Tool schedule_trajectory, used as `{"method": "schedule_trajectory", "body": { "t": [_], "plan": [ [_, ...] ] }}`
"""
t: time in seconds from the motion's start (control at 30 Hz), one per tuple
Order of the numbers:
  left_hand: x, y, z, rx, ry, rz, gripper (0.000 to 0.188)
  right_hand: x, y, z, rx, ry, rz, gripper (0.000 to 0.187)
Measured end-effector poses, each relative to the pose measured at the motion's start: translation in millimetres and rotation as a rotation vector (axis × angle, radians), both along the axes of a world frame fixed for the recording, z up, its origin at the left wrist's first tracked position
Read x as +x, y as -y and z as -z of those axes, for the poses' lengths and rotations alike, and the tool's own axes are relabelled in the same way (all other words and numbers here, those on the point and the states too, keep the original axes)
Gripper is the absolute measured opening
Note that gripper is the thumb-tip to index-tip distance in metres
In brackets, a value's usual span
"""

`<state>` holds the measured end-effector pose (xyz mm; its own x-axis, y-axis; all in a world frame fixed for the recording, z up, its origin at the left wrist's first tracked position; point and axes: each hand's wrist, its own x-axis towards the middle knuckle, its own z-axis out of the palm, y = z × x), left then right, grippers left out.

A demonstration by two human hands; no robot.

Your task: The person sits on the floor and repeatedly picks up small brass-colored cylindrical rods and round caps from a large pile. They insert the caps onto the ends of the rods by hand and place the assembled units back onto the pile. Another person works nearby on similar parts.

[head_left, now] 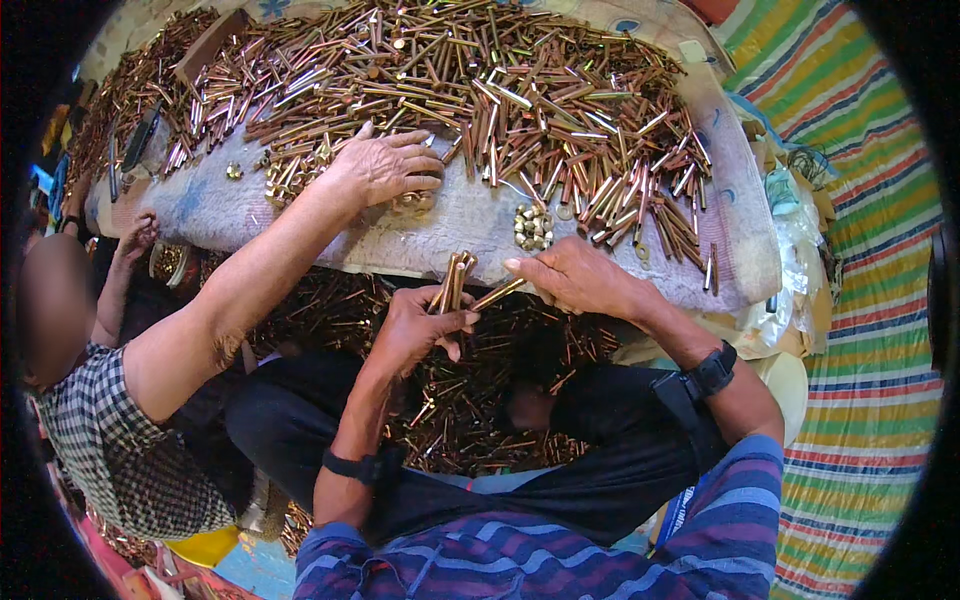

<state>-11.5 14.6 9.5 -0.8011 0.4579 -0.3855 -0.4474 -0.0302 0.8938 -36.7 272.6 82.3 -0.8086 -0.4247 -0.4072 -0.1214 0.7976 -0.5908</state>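
My left hand [408, 328] is closed round a small bunch of slim brass-coloured metal tubes [455, 280], which stand up out of its fingers. My right hand [578, 278] pinches the end of one more tube [499, 294]. That tube slants down toward the fingers of my left hand. Both hands are at the near edge of a cloth-covered table [470, 225]. Just beyond my right hand lies a cluster of small shiny brass caps [533, 227]. A large heap of loose tubes [540, 90] covers the far part of the cloth.
At my left sits a person in a checked shirt [150, 430], whose arm [270, 265] reaches across the table to the heap. More tubes [440, 420] lie below the table edge by my legs. Plastic bags [795, 250] and a striped mat [870, 300] are at the right.
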Motion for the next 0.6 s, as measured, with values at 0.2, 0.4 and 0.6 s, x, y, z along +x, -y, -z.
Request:
{"method": "schedule_trajectory", "body": {
  "t": [0.2, 0.4, 0.6],
  "plan": [
    [-1.6, -0.1, -0.8, 0.009, 0.015, -0.028, 0.026, 4.0, -0.6, -0.9, -0.095, -0.085, -0.01, 0.06],
    [-0.5, 1.7, -1.3, 0.014, -0.011, -0.009, 0.025, 5.0, -0.3, -1.0, -0.129, 0.068, 0.034, 0.064],
    [0.4, 2.1, -0.7, 0.042, 0.008, -0.022, 0.027, 5.2, 5.2, -7.7, -0.135, 0.238, 0.196, 0.069]
  ]
}}
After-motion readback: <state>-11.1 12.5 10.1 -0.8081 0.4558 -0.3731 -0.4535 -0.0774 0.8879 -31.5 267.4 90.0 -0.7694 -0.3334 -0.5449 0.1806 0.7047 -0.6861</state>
